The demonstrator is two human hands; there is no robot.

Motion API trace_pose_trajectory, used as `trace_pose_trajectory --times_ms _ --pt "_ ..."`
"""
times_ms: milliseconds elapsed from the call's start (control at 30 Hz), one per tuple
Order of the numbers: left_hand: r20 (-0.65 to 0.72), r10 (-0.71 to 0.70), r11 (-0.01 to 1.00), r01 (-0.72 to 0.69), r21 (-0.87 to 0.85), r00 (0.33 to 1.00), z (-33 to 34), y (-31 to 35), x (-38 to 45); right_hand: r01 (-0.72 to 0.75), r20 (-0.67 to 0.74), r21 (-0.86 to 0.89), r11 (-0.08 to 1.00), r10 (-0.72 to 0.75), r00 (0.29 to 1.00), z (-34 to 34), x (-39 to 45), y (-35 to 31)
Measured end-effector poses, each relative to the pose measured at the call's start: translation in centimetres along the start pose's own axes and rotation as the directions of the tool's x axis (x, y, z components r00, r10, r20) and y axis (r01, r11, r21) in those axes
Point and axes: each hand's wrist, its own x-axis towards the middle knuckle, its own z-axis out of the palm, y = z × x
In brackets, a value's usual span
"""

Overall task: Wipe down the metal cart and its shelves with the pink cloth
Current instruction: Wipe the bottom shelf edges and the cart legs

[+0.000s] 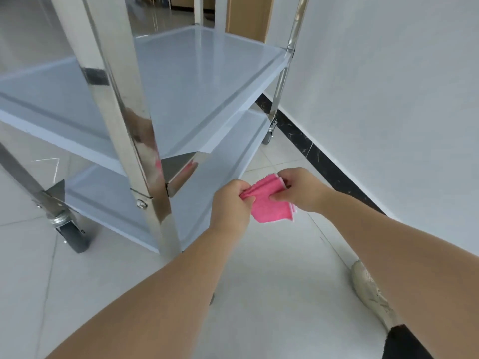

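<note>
Pinching the folded pink cloth between left hand and right hand, just right of the shiny metal cart's lower shelf.

Pink cloth against silver, pale blue and white.

The cloth is bright pink with a thin white edge at its lower right corner. The cart's near post is mirror-bright silver and carries a pink smear of reflection; its middle shelf and bottom shelf are pale blue-grey. The left caster wheel is dark grey under a silver bracket. The floor tiles are glossy off-white with faint grey joints. The right wall is white, with a black skirting strip veined in lighter marbling. The shoe at near right is beige, next to black fabric. A door frame at the far side is tan wood.
</note>
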Motion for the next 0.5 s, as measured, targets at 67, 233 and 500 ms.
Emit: trace_pose_trajectory --times_ms 67,233,500 --pt "-0.026 -0.025 0.999 0.026 0.03 0.999 1.3 -1.2 2.1 0.031 0.026 -0.019 0.999 -0.03 0.999 0.1 2.9 1.8" --pt "-0.06 -0.049 0.991 0.056 0.122 0.997 5.6 -2.9 8.4 0.118 0.076 -0.026 0.993 -0.116 0.99 -1.0 9.8 6.9" --pt "-0.073 -0.085 0.937 0.104 0.335 0.994 12.7 -1.8 17.5 0.14 0.199 0.113 0.984 -0.16 0.967 -5.1 20.0 13.6"
